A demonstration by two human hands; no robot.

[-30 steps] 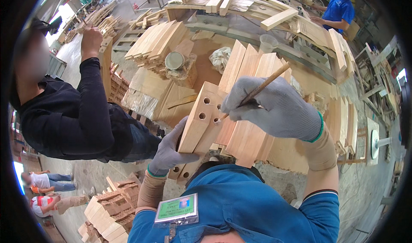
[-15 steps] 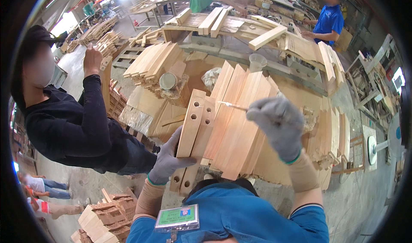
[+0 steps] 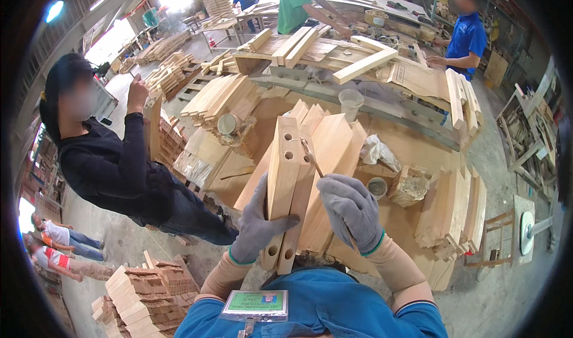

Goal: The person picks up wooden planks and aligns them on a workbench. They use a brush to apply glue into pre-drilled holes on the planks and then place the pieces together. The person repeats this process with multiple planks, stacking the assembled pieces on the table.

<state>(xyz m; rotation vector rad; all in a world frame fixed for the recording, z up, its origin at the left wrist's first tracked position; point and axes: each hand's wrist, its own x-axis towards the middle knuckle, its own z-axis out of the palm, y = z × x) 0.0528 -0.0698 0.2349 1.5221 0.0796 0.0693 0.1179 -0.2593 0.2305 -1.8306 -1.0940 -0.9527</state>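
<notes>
We see a person in black (image 3: 113,171) at far left, our gloved left hand (image 3: 258,226) wrapped around two drilled wooden boards (image 3: 285,183) held upright over the workbench (image 3: 412,136), gloved right hand (image 3: 351,211) fingers pinching a thin stick (image 3: 311,157) touching the boards' upper holes.

Stacked boards (image 3: 334,153) crowd ahead, plastic cup (image 3: 350,104) beyond (left aisle open)

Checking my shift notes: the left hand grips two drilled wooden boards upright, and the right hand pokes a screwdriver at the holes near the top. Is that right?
Not quite. In the head view the left hand does grip the drilled boards upright, but the right hand holds a thin wooden stick, not a screwdriver, with its tip by the upper holes.
</notes>
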